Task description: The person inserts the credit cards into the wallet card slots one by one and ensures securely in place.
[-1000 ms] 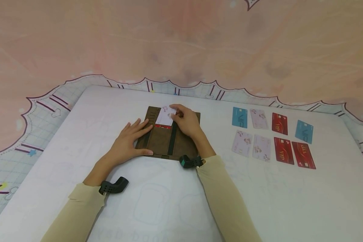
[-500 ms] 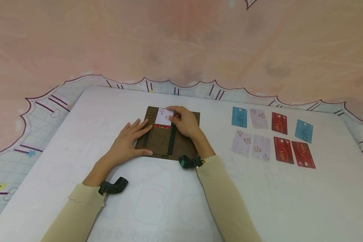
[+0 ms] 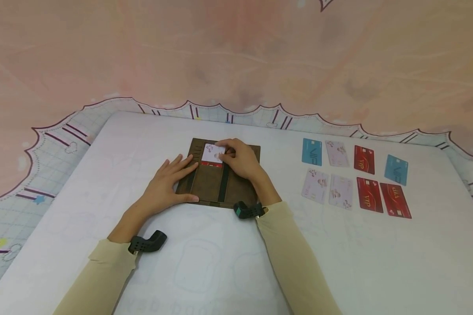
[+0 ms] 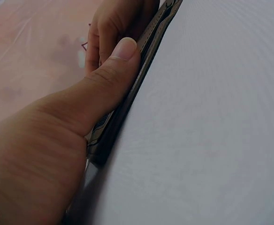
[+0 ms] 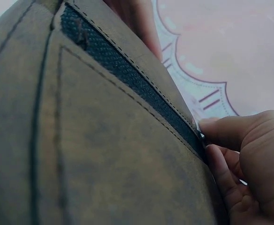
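Observation:
A brown leather wallet point(image 3: 206, 183) lies spread flat on the white table, with stitched pockets and dark bands. My left hand point(image 3: 163, 188) rests on its left side, fingers straight and spread, thumb by the near edge. At the wallet's upper part, a pale card point(image 3: 210, 153) with a pink floral print sits partly in a slot, just above a red strip point(image 3: 211, 165) of another card. My right hand point(image 3: 242, 159) holds the pale card by its right side with thumb and index finger; in the right wrist view, the wallet's dark band point(image 5: 127, 75) hides the card.
Right of the wallet, loose cards lie in two rough rows: blue VIP cards point(image 3: 312, 152), pale floral cards point(image 3: 315, 186) and red VIP cards point(image 3: 369, 194). A patterned cloth point(image 3: 236, 65) runs behind the white table point(image 3: 205, 245).
The pale card has slid down toward me, deeper into its slot, and the right hand has come slightly down and left with it. The left hand stays in place.

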`<act>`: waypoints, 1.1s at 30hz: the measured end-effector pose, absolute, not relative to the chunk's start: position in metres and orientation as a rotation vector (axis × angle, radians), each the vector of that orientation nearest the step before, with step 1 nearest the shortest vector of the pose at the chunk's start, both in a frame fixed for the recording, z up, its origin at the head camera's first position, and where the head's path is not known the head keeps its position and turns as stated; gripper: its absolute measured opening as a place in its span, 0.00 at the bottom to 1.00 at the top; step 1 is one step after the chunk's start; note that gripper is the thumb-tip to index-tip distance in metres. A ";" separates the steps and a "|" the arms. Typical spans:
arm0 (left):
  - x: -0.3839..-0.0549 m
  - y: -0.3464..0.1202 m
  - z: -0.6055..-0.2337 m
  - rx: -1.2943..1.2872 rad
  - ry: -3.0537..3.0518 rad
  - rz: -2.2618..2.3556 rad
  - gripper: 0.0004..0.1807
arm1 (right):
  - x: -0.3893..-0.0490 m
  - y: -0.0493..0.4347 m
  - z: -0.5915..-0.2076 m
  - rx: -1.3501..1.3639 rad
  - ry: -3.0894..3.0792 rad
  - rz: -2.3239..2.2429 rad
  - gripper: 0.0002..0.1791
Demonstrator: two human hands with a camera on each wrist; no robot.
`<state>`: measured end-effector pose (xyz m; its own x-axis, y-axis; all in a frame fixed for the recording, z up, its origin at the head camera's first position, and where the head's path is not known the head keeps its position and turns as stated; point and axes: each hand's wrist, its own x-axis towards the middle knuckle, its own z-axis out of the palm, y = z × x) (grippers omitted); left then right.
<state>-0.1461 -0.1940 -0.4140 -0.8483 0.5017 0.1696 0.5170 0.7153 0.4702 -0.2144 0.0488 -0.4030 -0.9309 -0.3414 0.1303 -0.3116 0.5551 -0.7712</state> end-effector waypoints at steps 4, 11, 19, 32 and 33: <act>-0.147 -0.194 -0.414 -0.860 -2.878 -0.806 0.50 | -0.215 0.050 -0.403 -0.604 2.716 -1.358 0.17; -0.147 -0.194 -0.415 -0.851 -2.892 -0.788 0.50 | -0.215 0.052 -0.404 -0.661 2.699 -1.324 0.13; -0.147 -0.194 -0.415 -0.847 -2.912 -0.788 0.50 | -0.215 0.052 -0.405 -0.682 2.711 -1.291 0.13; -0.148 -0.194 -0.416 -0.852 -2.910 -0.791 0.50 | -0.215 0.052 -0.405 -0.715 2.727 -1.263 0.12; -0.148 -0.194 -0.415 -0.849 -2.916 -0.792 0.50 | -0.215 0.052 -0.405 -0.715 2.729 -1.261 0.11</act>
<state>-0.1476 -0.1941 -0.4154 -0.8536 0.5019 0.1395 0.5034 0.7261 0.4683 -0.2148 0.0520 -0.4053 -0.8918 -0.4291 0.1436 -0.3874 0.5601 -0.7323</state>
